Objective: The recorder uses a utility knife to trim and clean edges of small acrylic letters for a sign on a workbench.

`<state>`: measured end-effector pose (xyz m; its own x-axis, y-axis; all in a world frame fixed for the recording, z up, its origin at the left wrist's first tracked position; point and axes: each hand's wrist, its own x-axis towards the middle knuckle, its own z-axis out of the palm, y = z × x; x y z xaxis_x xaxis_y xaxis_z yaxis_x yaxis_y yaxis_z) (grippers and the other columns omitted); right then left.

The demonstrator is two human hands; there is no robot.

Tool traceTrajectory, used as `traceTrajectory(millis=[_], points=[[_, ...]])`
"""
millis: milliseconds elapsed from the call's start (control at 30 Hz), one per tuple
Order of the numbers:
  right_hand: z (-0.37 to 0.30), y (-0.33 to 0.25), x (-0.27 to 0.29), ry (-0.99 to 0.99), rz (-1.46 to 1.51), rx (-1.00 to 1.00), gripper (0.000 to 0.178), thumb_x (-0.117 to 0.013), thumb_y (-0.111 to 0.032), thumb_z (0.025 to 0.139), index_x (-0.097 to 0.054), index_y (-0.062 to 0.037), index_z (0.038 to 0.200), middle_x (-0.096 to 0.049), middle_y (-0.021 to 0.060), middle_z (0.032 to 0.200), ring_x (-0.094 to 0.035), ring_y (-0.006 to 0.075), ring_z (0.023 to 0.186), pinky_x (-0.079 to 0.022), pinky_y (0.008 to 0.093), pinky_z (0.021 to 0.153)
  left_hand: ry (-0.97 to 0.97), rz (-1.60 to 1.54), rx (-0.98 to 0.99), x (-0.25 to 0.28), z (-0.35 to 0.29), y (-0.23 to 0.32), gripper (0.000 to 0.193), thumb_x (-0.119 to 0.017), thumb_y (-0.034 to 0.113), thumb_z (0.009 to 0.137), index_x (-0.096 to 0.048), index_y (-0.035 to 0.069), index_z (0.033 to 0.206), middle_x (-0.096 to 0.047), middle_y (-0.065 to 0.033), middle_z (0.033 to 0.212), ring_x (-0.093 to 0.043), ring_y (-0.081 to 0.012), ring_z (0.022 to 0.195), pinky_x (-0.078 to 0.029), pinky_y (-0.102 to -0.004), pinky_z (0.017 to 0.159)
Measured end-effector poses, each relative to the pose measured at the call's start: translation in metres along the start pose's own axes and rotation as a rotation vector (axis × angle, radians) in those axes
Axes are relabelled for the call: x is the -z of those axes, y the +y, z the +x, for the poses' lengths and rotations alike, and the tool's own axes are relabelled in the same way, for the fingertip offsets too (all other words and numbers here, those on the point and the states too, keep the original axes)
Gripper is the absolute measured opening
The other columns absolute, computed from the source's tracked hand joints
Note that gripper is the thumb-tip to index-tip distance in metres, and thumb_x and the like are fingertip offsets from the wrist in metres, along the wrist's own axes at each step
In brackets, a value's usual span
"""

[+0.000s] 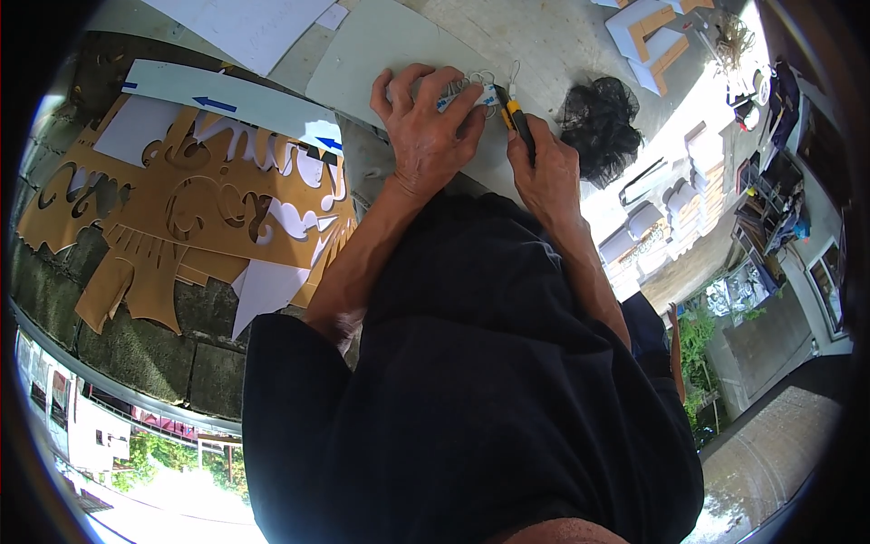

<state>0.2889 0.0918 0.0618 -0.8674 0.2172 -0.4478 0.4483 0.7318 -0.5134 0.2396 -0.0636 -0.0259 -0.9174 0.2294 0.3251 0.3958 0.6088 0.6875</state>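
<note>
My left hand (428, 131) presses down, fingers bent, on a small white piece with blue marks (490, 94). Its thumb and fingertips hold the piece against a pale grey sheet (362, 68), and cover part of its outline. Thin pale loops show around the piece. In my right hand (551, 172) is a black and yellow utility knife (517, 119), the fist wrapped round its handle. The knife's front end points away from me and sits right beside the white piece. Whether the blade touches it, I cannot tell.
Brown cut-out boards with curly openings (172, 213) lie at the left, under a pale strip with blue arrows (217, 98). A black mesh bundle (600, 127) rests right of the knife. White and brown cut shapes (645, 41) lie at the far right.
</note>
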Motion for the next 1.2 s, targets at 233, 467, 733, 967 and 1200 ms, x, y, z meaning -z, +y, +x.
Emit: traceTrajectory(millis=[233, 467, 733, 967, 1200], points=[[0.001, -0.002, 0.000, 0.003, -0.013, -0.003, 0.019, -0.064, -0.016, 0.100, -0.060, 0.0019, 0.107, -0.067, 0.0229, 0.082, -0.067, 0.0407, 0.065, -0.050, 0.0478, 0.058, 0.004, 0.008, -0.008, -0.001, 0.002, -0.001, 0.027, -0.085, 0.021, 0.072, -0.079, 0.021, 0.099, -0.062, 0.0023, 0.118, -0.054, -0.0270, 0.118, -0.030, -0.0611, 0.109], [0.000, -0.001, -0.003, 0.021, -0.044, 0.019, 0.019, -0.063, -0.015, 0.100, -0.060, 0.0025, 0.107, -0.067, 0.0234, 0.082, -0.067, 0.0413, 0.065, -0.050, 0.0488, 0.058, -0.016, 0.034, 0.011, 0.000, 0.000, 0.001, 0.031, -0.089, 0.021, 0.070, -0.081, 0.025, 0.101, -0.066, 0.0038, 0.117, -0.054, -0.0270, 0.120, -0.032, -0.0586, 0.110], [-0.001, -0.002, -0.002, 0.019, -0.040, 0.023, 0.020, -0.063, -0.015, 0.100, -0.059, 0.0024, 0.109, -0.067, 0.0233, 0.082, -0.067, 0.0407, 0.064, -0.050, 0.0481, 0.057, -0.015, 0.034, 0.009, 0.001, 0.001, 0.001, 0.032, -0.089, 0.021, 0.071, -0.081, 0.025, 0.101, -0.066, 0.0034, 0.117, -0.055, -0.0269, 0.120, -0.033, -0.0584, 0.109], [-0.001, -0.002, -0.003, 0.029, -0.043, 0.025, 0.020, -0.064, -0.014, 0.099, -0.059, 0.0027, 0.108, -0.067, 0.0238, 0.083, -0.068, 0.0419, 0.065, -0.050, 0.0490, 0.058, -0.015, 0.024, 0.009, 0.000, 0.001, 0.001, 0.031, -0.089, 0.021, 0.071, -0.081, 0.025, 0.101, -0.066, 0.0034, 0.117, -0.055, -0.0268, 0.119, -0.032, -0.0587, 0.109], [-0.001, -0.002, -0.010, 0.053, -0.122, 0.059, 0.019, -0.064, -0.014, 0.097, -0.058, 0.0020, 0.107, -0.068, 0.0237, 0.084, -0.068, 0.0432, 0.066, -0.053, 0.0510, 0.058, -0.012, 0.038, 0.011, -0.001, 0.000, 0.001, 0.032, -0.089, 0.021, 0.070, -0.081, 0.025, 0.100, -0.065, 0.0037, 0.118, -0.054, -0.0267, 0.119, -0.033, -0.0591, 0.109]])
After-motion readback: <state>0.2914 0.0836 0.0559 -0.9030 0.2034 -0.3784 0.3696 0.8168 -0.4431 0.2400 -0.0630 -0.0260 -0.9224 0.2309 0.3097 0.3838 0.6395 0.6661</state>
